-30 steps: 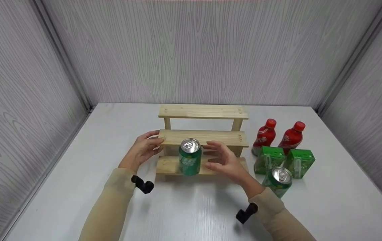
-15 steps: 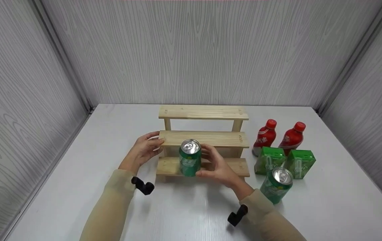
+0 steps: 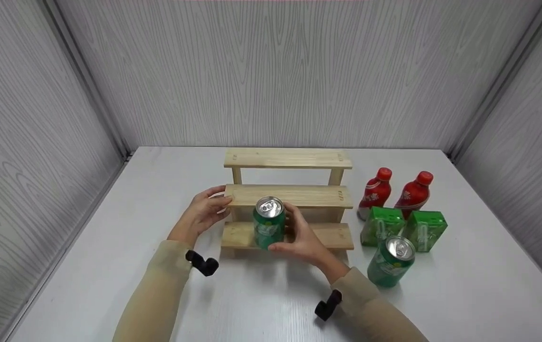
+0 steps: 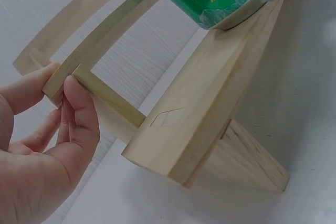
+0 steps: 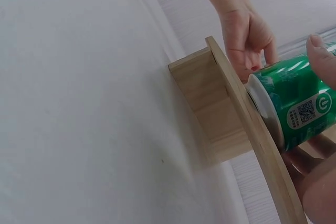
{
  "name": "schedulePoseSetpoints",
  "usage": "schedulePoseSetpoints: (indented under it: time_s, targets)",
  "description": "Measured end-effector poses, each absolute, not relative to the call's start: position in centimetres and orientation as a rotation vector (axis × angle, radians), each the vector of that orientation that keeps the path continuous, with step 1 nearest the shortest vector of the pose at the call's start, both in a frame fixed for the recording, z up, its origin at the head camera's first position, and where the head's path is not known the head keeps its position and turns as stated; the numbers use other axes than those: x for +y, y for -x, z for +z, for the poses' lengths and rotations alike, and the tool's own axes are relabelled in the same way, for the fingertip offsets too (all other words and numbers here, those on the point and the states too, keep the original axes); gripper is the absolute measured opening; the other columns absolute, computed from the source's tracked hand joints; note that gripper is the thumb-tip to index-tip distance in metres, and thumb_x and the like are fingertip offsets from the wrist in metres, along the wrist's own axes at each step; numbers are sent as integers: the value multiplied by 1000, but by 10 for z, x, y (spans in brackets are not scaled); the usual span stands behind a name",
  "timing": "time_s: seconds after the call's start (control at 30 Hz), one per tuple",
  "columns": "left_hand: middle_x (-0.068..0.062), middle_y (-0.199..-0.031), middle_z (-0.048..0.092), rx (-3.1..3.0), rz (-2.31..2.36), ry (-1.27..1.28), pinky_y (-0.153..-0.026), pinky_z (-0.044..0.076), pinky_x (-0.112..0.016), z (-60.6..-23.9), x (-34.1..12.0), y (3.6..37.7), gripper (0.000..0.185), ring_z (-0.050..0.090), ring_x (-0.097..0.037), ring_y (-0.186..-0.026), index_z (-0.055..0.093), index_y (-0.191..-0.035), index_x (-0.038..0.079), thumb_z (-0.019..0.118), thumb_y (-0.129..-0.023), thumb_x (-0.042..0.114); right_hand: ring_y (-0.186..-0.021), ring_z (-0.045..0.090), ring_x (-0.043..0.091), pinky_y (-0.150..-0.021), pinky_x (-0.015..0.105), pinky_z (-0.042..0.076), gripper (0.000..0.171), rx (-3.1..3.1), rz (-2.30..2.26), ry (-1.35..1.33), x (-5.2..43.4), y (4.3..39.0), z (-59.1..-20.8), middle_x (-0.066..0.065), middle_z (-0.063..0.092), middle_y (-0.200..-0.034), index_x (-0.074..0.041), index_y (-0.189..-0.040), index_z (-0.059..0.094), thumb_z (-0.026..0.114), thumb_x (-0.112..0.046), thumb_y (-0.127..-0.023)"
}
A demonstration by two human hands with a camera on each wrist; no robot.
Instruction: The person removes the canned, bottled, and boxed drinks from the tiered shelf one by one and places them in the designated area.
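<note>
A green soda can [image 3: 268,227] stands upright on the lowest step of a three-tier wooden stand [image 3: 309,195]. My right hand [image 3: 305,241] grips it from the right, thumb in front and fingers round the back. In the right wrist view the thumb lies on the can [image 5: 304,106], its base resting on the wooden step [image 5: 257,140]. On the other side, my left hand [image 3: 203,214] holds the left end of the middle step. The left wrist view shows that hand [image 4: 47,150] pinching the board's end between thumb and fingers.
Right of the stand are two red-capped bottles [image 3: 376,192], with two green drink cartons [image 3: 425,232] in front of them. Nearer me is a second green can [image 3: 391,266], close to my right sleeve. Grey wood-grain walls [image 3: 271,71] border the white table [image 3: 156,171].
My right hand has moved left from beside the can and closed round it. The left hand keeps its hold on the stand, and the can has not visibly moved.
</note>
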State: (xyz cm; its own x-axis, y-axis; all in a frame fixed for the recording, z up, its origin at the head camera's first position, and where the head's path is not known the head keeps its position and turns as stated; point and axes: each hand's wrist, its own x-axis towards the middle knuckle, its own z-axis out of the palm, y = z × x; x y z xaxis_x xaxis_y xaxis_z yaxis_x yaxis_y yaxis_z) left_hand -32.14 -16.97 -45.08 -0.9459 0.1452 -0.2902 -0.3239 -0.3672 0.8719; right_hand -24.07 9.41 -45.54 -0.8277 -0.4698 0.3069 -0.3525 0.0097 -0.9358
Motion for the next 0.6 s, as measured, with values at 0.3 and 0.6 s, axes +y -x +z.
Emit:
schedulePoseSetpoints:
  time_s: [0.3, 0.6]
  targets:
    - [-12, -106, 54, 1579, 2378, 211, -65, 49, -28, -453, -170, 322, 60, 58, -16, -77, 41, -135, 2, 68, -81, -2, -118, 45, 33, -96, 47, 38, 91, 2233, -1957, 894, 88, 242, -459, 20, 40, -133, -3, -142, 24, 79, 2, -70]
    - [-12, -109, 54, 1587, 2362, 232, -66, 49, -28, -452, -171, 322, 61, 59, -16, -77, 41, -135, 4, 69, -81, -1, -115, 48, 28, -94, 45, 40, 87, 2301, -1955, 872, 85, 243, -460, 16, 45, -130, -5, -139, 30, 81, 1, -68]
